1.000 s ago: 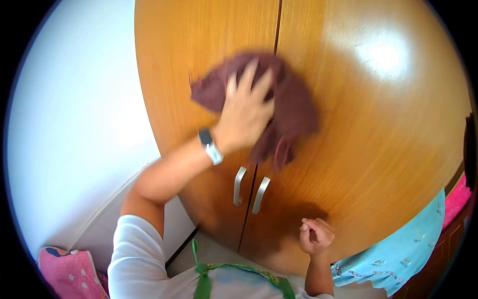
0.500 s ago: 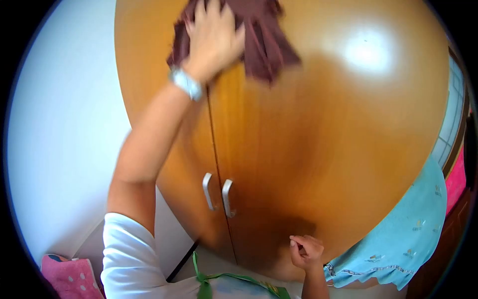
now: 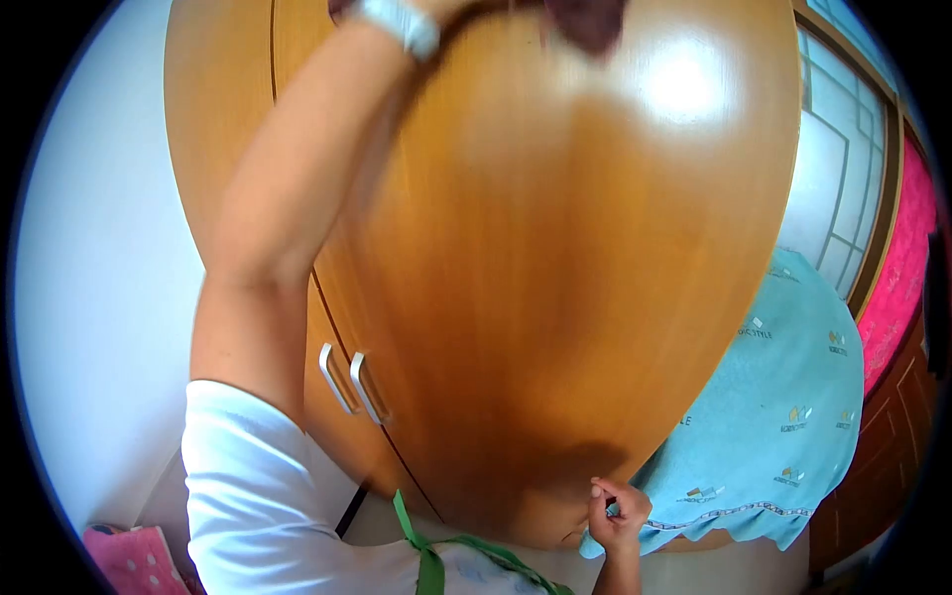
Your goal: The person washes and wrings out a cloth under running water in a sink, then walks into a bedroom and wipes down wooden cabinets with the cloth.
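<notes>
At the top edge, my left hand [image 3: 446, 7] is mostly cut off by the frame, and its fingers are out of view. A dark maroon cloth [image 3: 585, 22] shows beside it against the upper part of a wooden wardrobe door [image 3: 555, 248]. On my left wrist is a pale watch [image 3: 402, 24]. My right hand [image 3: 619, 514] is low in front of the wardrobe, its fingers loosely curled towards the thumb, with nothing visible in them. It is apart from the door and close to a light blue patterned cover [image 3: 764, 397].
Two silver handles [image 3: 365, 387] stick out low on the wardrobe doors. A white wall [image 3: 99, 248] lies to the left, with a pink dotted cloth [image 3: 139, 560] below. At right are a paned window [image 3: 843, 159], a bright pink cloth [image 3: 897, 268] and dark wooden panelling [image 3: 883, 466].
My left hand and the maroon cloth have moved up and to the right over the door, largely out of the frame. The view has turned rightwards. My right hand stays low and curled.
</notes>
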Motion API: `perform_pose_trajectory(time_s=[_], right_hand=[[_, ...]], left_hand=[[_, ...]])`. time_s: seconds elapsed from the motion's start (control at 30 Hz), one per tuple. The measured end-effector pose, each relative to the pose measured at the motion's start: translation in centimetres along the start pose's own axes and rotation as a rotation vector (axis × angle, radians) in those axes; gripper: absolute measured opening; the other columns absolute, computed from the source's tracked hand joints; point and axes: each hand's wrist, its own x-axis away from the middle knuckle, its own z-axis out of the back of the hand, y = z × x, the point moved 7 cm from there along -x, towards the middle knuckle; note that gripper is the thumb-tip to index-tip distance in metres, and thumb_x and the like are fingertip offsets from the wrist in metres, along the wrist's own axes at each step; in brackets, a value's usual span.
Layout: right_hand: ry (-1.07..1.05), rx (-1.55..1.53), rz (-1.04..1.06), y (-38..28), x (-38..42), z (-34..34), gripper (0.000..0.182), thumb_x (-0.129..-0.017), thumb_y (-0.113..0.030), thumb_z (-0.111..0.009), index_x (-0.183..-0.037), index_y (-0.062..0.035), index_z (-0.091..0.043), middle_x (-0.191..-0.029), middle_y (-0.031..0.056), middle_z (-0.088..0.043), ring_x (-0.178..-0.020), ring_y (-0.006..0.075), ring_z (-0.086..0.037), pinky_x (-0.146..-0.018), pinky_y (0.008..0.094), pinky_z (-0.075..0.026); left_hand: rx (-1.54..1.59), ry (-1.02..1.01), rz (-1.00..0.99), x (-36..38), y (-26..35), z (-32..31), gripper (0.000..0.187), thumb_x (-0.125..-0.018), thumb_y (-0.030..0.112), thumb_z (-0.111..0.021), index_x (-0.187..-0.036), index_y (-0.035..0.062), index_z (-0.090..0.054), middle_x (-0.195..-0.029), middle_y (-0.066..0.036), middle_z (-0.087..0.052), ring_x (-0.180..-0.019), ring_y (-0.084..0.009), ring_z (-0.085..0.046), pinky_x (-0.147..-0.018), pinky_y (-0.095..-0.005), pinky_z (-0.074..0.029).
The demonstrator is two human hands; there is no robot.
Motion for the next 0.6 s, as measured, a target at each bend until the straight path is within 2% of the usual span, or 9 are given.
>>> perform_pose_trajectory(time_s=[0.03, 0.1, 0.13, 0.23, 0.27, 0.37, 0.43, 0.53, 0.6], right_hand=[[0.012, 0.0, -0.016, 0.7, -0.1, 1.0, 0.012, -0.069, 0.002, -0.063, -0.078, -0.0056, -0.061, -0.06, 0.0071, -0.059, -0.041, 0.0135, -0.051, -0.039, 0.0229, -0.038], [0.037, 0.012, 0.005, 1.3, -0.7, 2.8, 0.012, -0.069, 0.002, -0.063, -0.078, -0.0055, -0.061, -0.059, 0.0067, -0.059, -0.041, 0.0131, -0.051, -0.039, 0.0228, -0.038], [0.058, 0.022, 0.027, 1.6, -0.9, 3.8, 0.012, -0.069, 0.002, -0.063, -0.078, -0.0054, -0.061, -0.059, 0.0063, -0.059, -0.041, 0.0126, -0.05, -0.039, 0.0228, -0.038], [0.027, 0.032, 0.034, 2.5, -0.8, 6.4, 0.012, -0.069, 0.002, -0.062, -0.078, -0.0055, -0.061, -0.058, 0.0055, -0.058, -0.04, 0.0125, -0.05, -0.039, 0.0229, -0.038], [0.032, 0.035, 0.033, 3.0, -0.7, 7.4, 0.012, -0.069, 0.002, -0.062, -0.078, -0.0055, -0.061, -0.058, 0.0055, -0.058, -0.04, 0.0125, -0.05, -0.039, 0.0229, -0.038], [0.027, 0.044, 0.0, 4.2, -0.3, 9.5, 0.011, -0.069, 0.002, -0.062, -0.077, -0.0056, -0.061, -0.059, 0.0054, -0.059, -0.041, 0.0127, -0.05, -0.039, 0.0229, -0.038], [0.008, 0.069, -0.018, 4.5, -0.1, 10.1, 0.012, -0.069, 0.002, -0.062, -0.078, -0.0057, -0.061, -0.059, 0.0057, -0.059, -0.041, 0.0127, -0.051, -0.039, 0.0232, -0.039], [0.039, 0.096, -0.009, 5.1, 0.1, 11.2, 0.012, -0.069, 0.002, -0.062, -0.078, -0.0052, -0.06, -0.058, 0.006, -0.058, -0.041, 0.0129, -0.051, -0.039, 0.0231, -0.039], [0.058, 0.102, -0.054, 5.3, 0.2, 12.4, 0.011, -0.07, 0.003, -0.061, -0.078, -0.0047, -0.06, -0.056, 0.0061, -0.057, -0.041, 0.0129, -0.052, -0.039, 0.023, -0.039]], left_hand=[[0.004, 0.003, -0.001, 1.5, 2.7, 0.4, 0.057, -0.074, 0.04, -0.057, -0.117, 0.0038, -0.045, -0.13, -0.023, -0.034, -0.109, -0.0466, -0.038, -0.095, -0.0531, -0.027], [0.099, -0.493, 0.058, 4.5, 8.9, -0.4, 0.05, -0.074, 0.037, -0.057, -0.109, 0.0018, -0.05, -0.119, -0.018, -0.042, -0.107, -0.0386, -0.041, -0.083, -0.0561, -0.039], [-0.124, -0.662, -0.04, 5.6, 13.0, 1.3, 0.052, -0.07, 0.026, -0.063, -0.116, 0.0053, -0.048, -0.129, -0.016, -0.037, -0.113, -0.0327, -0.04, -0.093, -0.0448, -0.035], [0.423, -0.555, -0.13, 14.4, 18.3, 0.8, 0.046, -0.071, 0.033, -0.061, -0.108, 0.0071, -0.054, -0.11, -0.017, -0.05, -0.093, -0.0293, -0.052, -0.08, -0.0391, -0.042], [0.388, -0.768, 0.021, 18.0, 20.3, 1.0, 0.037, -0.071, 0.036, -0.058, -0.097, 0.0092, -0.059, -0.107, -0.017, -0.051, -0.088, -0.0321, -0.052, -0.076, -0.0485, -0.042], [0.343, -0.878, -0.204, 31.1, 27.8, 3.8, 0.032, -0.07, 0.045, -0.055, -0.078, 0.0146, -0.057, -0.104, -0.011, -0.053, -0.089, -0.0341, -0.051, -0.065, -0.0649, -0.034], [0.475, -0.901, -0.232, 35.5, 29.0, 3.9, 0.03, -0.069, 0.045, -0.055, -0.078, 0.0154, -0.057, -0.105, -0.009, -0.053, -0.09, -0.0328, -0.051, -0.065, -0.0647, -0.034], [0.604, -1.048, -0.15, 35.2, 28.8, 1.9, 0.03, -0.071, 0.041, -0.055, -0.086, 0.0152, -0.059, -0.106, -0.006, -0.053, -0.093, -0.0295, -0.051, -0.074, -0.0564, -0.037], [0.314, -1.189, -0.175, 22.4, 26.9, 1.5, 0.031, -0.072, 0.038, -0.054, -0.09, 0.0143, -0.06, -0.111, -0.007, -0.052, -0.098, -0.0335, -0.049, -0.078, -0.0528, -0.038]])
